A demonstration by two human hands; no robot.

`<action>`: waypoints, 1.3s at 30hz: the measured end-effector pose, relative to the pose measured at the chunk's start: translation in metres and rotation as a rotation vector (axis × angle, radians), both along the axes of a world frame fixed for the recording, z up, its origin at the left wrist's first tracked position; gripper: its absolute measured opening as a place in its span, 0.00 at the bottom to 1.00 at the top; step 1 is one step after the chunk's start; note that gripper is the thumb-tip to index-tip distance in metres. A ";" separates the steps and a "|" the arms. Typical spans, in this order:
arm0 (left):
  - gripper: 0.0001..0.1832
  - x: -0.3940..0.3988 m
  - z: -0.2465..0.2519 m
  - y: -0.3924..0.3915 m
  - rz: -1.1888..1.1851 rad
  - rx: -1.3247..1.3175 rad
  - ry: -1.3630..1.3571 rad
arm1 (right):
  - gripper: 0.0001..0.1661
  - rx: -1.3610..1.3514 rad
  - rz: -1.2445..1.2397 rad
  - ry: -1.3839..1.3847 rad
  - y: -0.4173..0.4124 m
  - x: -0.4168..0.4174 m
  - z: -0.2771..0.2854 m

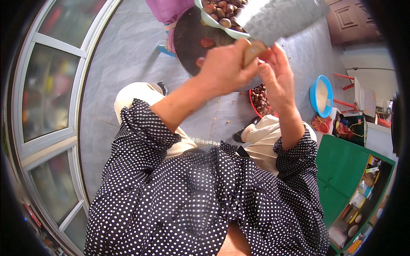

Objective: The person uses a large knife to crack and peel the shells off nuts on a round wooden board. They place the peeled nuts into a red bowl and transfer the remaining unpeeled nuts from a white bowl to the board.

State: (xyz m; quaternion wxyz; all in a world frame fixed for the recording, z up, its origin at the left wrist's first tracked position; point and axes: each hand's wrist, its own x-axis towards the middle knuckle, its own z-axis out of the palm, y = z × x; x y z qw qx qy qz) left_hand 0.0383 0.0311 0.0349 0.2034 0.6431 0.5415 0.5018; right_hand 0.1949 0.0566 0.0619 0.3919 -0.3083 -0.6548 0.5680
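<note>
My left hand is closed around the wooden handle of a cleaver. Its broad metal blade points up and to the right, blurred. Close beside the handle is my right hand, thumb and fingers drawn near each other; whether something is pinched there is hidden. Beneath both hands stands a round dark tabletop, with a loose reddish-brown chestnut and another chestnut on it. A pale green bowl full of chestnuts sits at its far side, partly behind the blade.
A red-rimmed container of chestnuts stands on the tiled floor by my right leg. At right are a blue basin and a green cabinet. Purple cloth appears beyond the table; glazed door panels line the left.
</note>
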 end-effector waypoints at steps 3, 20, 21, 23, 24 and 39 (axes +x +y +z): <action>0.19 0.028 -0.011 -0.004 -0.129 0.020 0.055 | 0.16 0.000 -0.167 0.082 -0.009 0.003 -0.017; 0.12 0.011 -0.042 0.014 -0.116 0.012 0.822 | 0.06 -0.056 -0.491 0.077 -0.019 0.105 -0.002; 0.11 0.010 -0.045 0.015 -0.119 0.009 0.841 | 0.06 -0.061 -0.488 0.090 -0.022 0.104 -0.001; 0.10 0.008 -0.049 0.017 -0.125 0.002 0.881 | 0.06 -0.046 -0.481 0.101 -0.027 0.104 0.002; 0.09 0.008 -0.052 0.019 -0.112 0.006 0.904 | 0.07 -0.034 -0.482 0.097 -0.029 0.105 0.003; 0.12 0.035 -0.036 0.022 -0.304 -0.259 0.441 | 0.04 0.000 -0.460 0.060 -0.045 0.129 0.006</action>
